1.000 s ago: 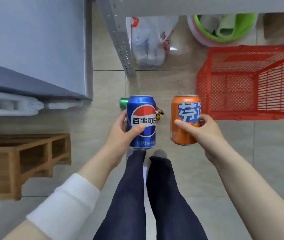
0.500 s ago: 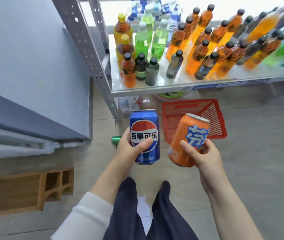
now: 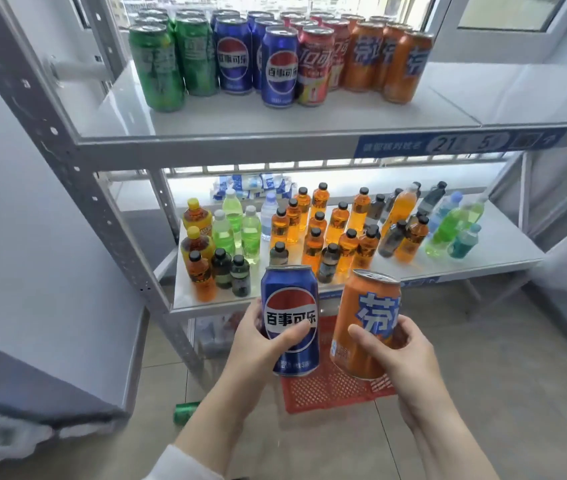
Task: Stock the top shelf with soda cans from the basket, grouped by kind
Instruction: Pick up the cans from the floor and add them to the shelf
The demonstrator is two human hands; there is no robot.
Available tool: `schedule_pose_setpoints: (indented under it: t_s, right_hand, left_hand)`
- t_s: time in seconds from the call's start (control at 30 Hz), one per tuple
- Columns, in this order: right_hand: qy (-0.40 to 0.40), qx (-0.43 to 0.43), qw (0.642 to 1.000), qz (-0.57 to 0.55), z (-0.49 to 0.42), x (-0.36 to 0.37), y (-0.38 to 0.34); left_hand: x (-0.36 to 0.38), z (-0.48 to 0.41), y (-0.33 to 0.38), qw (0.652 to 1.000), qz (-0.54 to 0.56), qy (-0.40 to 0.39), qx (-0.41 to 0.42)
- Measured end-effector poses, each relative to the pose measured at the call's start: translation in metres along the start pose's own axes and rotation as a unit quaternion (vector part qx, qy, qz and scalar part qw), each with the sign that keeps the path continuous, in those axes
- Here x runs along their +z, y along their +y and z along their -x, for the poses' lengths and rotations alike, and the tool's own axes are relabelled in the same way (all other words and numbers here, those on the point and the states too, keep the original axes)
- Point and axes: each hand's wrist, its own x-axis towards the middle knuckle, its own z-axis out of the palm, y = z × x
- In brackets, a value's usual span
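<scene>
My left hand (image 3: 256,344) grips a blue cola can (image 3: 290,318), held upright in front of the lower shelf. My right hand (image 3: 399,355) grips an orange soda can (image 3: 361,323), tilted slightly right. Behind and below the cans lies the red basket (image 3: 330,389) on the floor, mostly hidden by my hands. The top shelf (image 3: 275,123) carries rows of cans grouped by kind: green cans (image 3: 164,64) at the left, then blue cans (image 3: 257,60), red cans (image 3: 318,60) and orange cans (image 3: 389,60) at the right.
The lower shelf (image 3: 482,258) holds several drink bottles in orange, green and dark colours. A green can (image 3: 186,412) lies on the tiled floor by the grey rack post (image 3: 77,174). A grey wall panel stands at the left. The top shelf's right part is bare.
The view has tilted up from the floor and basket to the shelves. Both hands have risen with their cans, and the top shelf with its cans has come into sight.
</scene>
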Motion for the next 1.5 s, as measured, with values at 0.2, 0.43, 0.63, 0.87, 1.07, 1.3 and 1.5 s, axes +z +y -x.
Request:
schedule_pose_setpoints:
  t_s: [0.2,0.43,0.63,0.87,1.07,1.3,1.5]
  right_hand:
    - [-0.004,-0.033,0.999,-0.033,-0.032,0.001,-0.047]
    - [-0.022,-0.089,0.994,-0.06,-0.066,0.009,-0.086]
    - [-0.03,-0.118,0.991,-0.062,-0.103,0.022,-0.109]
    - [-0.077,-0.146,0.985,-0.059,-0.168,0.028,-0.152]
    - [-0.137,-0.182,0.973,-0.03,-0.217,0.027,-0.191]
    - [-0.166,-0.213,0.963,-0.02,-0.278,0.017,-0.211]
    - [-0.168,-0.223,0.96,-0.019,-0.314,0.012,-0.219]
  left_hand:
    - [0.014,-0.038,0.05,0.998,-0.004,0.003,0.06]
    - [0.022,-0.076,0.089,0.993,-0.001,-0.024,0.115]
    - [0.02,-0.106,0.117,0.987,-0.009,-0.013,0.157]
    - [0.014,-0.148,0.153,0.976,-0.026,0.069,0.206]
    - [0.024,-0.189,0.177,0.961,-0.037,0.139,0.237]
    - [0.03,-0.221,0.196,0.933,-0.045,0.245,0.261]
    - [0.004,-0.248,0.211,0.909,-0.105,0.308,0.259]
